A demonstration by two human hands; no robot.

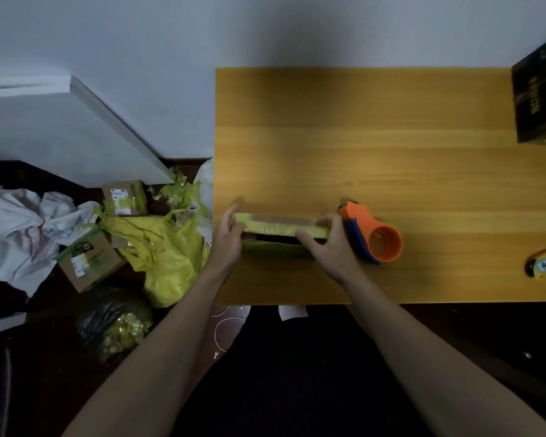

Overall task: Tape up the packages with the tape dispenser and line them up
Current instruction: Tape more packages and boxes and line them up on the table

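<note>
Left hand (227, 237) and right hand (330, 244) gripping ends of flat yellow-taped package (279, 227), centre frame; press flaps flush, then reach orange tape dispenser (371, 233) just right

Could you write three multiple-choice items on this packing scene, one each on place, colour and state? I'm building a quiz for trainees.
1. Where is the tape dispenser?
A. On the table, right beside the right hand
B. On the floor by the yellow bag
C. On top of the black box

2. What colour is the dispenser's main body?
A. Green
B. Orange
C. White

3. What are the hands doing with the package?
A. Both hold it, one at each end
B. Only the left hand touches it
C. Neither touches it

Answers:
1 A: it lies on the wooden table, next to the right hand.
2 B: its body is orange, with a blue part.
3 A: the left hand grips the left end and the right hand's fingers curl round the right end.
</note>
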